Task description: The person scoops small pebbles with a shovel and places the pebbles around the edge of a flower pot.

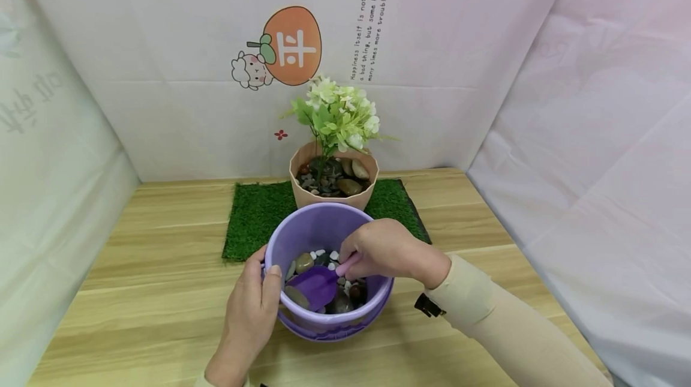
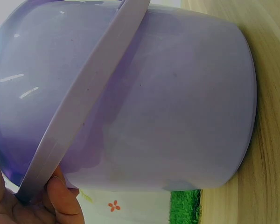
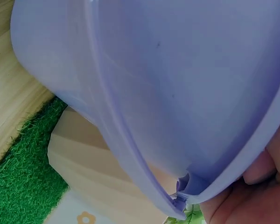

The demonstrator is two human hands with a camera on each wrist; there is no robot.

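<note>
Flowerpot [image 1: 353, 200] blocks way just behind bucket [image 1: 318, 228]; handle [image 2: 86, 98] hangs across front; room to pass over tabletop [image 1: 156, 267], far left

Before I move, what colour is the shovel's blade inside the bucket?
Deep purple; the blade shows best in the head view.

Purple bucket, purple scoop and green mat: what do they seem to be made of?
Purple bucket: likely plastic, smooth and fairly glossy; the left wrist view shows bright streaks of reflected light.
Purple scoop: probably plastic too, judging by its smooth, evenly coloured blade.
Green mat: looks like artificial turf, matt, with dense, short tufts; exact fibre unclear.
</note>
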